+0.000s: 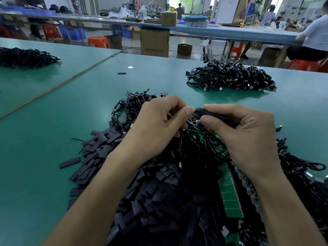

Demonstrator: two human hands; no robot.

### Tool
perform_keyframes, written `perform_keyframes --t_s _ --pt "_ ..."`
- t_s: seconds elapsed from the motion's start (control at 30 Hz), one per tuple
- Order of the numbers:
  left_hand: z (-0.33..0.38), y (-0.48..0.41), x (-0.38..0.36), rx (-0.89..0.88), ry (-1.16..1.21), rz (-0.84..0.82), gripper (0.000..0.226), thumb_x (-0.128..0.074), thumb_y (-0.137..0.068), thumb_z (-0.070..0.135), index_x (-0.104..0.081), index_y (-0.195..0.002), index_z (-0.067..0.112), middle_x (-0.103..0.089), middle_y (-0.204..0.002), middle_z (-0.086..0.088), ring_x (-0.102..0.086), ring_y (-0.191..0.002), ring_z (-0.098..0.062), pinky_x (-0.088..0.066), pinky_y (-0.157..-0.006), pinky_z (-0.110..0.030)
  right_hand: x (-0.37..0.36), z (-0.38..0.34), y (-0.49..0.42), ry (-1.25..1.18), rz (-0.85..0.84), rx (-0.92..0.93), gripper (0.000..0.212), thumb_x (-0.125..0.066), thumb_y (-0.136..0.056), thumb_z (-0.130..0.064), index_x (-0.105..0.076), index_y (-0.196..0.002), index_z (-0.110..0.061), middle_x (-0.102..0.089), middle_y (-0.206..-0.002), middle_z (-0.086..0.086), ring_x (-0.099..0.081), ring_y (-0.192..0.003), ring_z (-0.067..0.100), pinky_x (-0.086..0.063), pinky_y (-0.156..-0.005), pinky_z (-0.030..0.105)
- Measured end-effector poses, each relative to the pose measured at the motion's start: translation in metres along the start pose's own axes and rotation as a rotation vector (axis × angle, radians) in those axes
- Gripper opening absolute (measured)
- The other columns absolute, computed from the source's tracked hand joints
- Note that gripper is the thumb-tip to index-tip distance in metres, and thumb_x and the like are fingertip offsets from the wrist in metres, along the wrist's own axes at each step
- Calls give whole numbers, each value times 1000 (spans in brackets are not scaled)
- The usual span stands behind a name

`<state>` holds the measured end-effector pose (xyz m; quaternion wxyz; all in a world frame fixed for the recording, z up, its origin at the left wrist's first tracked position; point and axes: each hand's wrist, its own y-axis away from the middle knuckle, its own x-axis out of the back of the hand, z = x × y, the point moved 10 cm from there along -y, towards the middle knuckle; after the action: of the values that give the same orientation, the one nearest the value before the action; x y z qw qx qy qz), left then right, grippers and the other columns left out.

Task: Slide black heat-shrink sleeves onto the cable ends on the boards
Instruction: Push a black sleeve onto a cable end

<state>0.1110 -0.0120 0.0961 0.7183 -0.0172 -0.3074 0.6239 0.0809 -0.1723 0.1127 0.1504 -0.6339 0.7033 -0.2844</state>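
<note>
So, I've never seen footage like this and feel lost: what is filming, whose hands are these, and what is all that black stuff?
There is no machine here. One camera worn on a person's head looks down at their two bare hands over a green table. The right hand pinches a black heat-shrink sleeve. The left hand pinches the cable end facing it. Beneath the hands lie a heap of loose sleeves, tangled cables and green circuit boards. Another cable pile sits farther back on the right.
</note>
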Motion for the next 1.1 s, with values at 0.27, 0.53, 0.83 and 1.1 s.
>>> perform_keyframes --t_s 0.27,0.53,0.83,1.1 --pt "12 1 -3 -89 -143 -24 24 -58 -100 32 -65 -82 19 -59 -62 -2 -49 -51 -13 -41 -51 -29 -2 3 0 8 -15 -25 20 -79 -77 -17 -75 -94 -27 -77 -87 -18 -74 -81 2 -55 -76 14" --pt "16 3 -3 -81 -152 1 22 -62 -97 29 -70 -79 18 -67 -60 0 -60 -49 -14 -51 -51 -33 14 7 3 67 189 -56 39 -85 -77 -21 -67 -108 -36 -75 -80 -16 -71 -68 3 -55 -66 17" --pt "12 3 -1 -67 -47 5 20 -65 -97 21 -73 -79 19 -70 -62 8 -66 -50 -6 -54 -53 -20 9 13 5 0 223 -114 33 -83 -80 -19 -72 -108 -33 -77 -87 -15 -75 -81 7 -60 -80 27" --pt "7 3 -6 -37 -16 -15 20 -64 -97 20 -73 -80 16 -70 -63 5 -67 -52 -9 -54 -53 -25 1 11 4 -79 161 -132 36 -83 -79 -15 -70 -107 -34 -78 -85 -12 -75 -81 9 -59 -80 25"
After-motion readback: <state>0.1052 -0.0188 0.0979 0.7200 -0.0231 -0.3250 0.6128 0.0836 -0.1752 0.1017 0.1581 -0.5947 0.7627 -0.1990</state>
